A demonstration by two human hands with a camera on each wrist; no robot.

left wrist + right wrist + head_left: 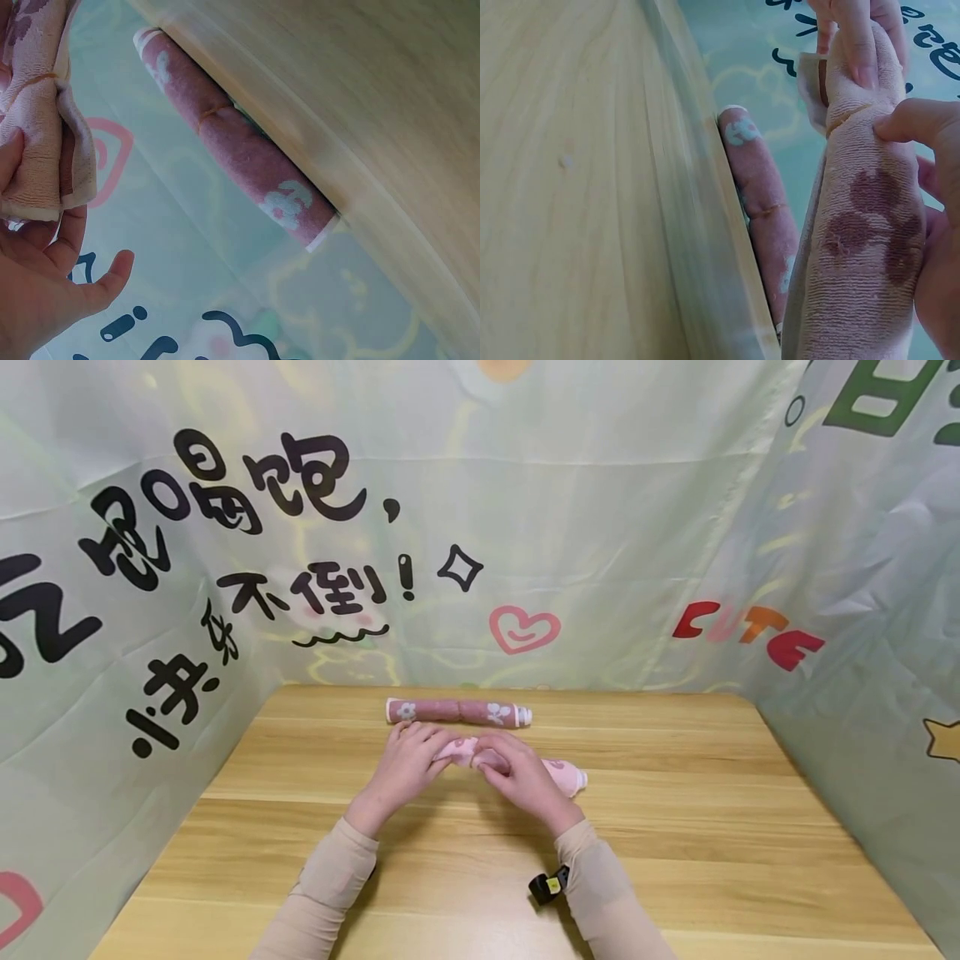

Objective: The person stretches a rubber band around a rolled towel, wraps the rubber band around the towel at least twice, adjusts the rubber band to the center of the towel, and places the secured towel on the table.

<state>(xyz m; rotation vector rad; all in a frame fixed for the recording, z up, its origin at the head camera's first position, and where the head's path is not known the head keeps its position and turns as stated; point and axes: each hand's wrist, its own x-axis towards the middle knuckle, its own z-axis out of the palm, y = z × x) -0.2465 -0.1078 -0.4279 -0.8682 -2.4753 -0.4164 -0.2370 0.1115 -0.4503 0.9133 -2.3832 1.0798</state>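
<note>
Both hands hold a rolled light pink towel (855,277) with darker flower marks. An elastic band (851,118) cinches it around the middle. My left hand (408,762) grips the towel's left end, thumb on the near side. On the other side of the band, my right hand (525,775) grips the roll, its thumb pressing close by the band in the right wrist view. The towel's right end sticks out past the right hand in the head view. Just behind lies a second rolled towel (459,712), dark pink with pale flowers, also banded at its middle.
A wooden table (712,827) carries everything, with printed fabric (600,527) hanging behind and at both sides. A black strap with a yellow label (551,885) is at the right wrist, beside the sleeve.
</note>
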